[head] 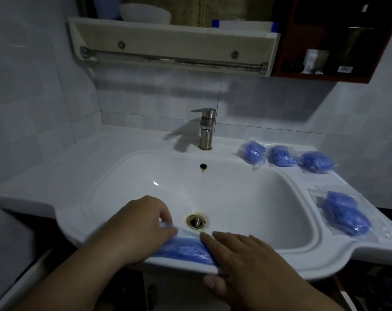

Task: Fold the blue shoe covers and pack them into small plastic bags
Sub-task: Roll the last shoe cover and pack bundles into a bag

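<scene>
A: Head view, starting left of the white glazed ceramic basin (246, 198): what's there?

B: Pale glossy wall tiles (33, 97) and the basin's smooth, curved left counter. On the basin's near rim, the left hand (136, 230) is curled, thumb and fingers pinching the upper edge of a crinkly blue plastic shoe cover (183, 249) that lies flat along that rim.

A: And the middle?

B: A round metal drain plug (196, 221) ringed with yellowish stain sits in the basin floor, just beyond the cover. Behind the bowl stands a brushed steel tap (206, 129); above it, a worn cream shelf with a steel towel rail (172, 60).

A: The other hand?

B: The right hand (242, 261) is spread, fingers pressing flat on the cover's right end, thumb hooked under the basin's front edge.

A: To the right?

B: On the basin's right counter, three small clear plastic bags of bunched blue covers (280, 156) lie in a row at the back; a larger bagged blue bundle (345, 214) is nearer. A dark red cabinet (325, 41) hangs above.

A: Anything unclear?

B: The room is dim; the cabinet's contents are murky, and the hands partly hide the cover's ends.
</scene>
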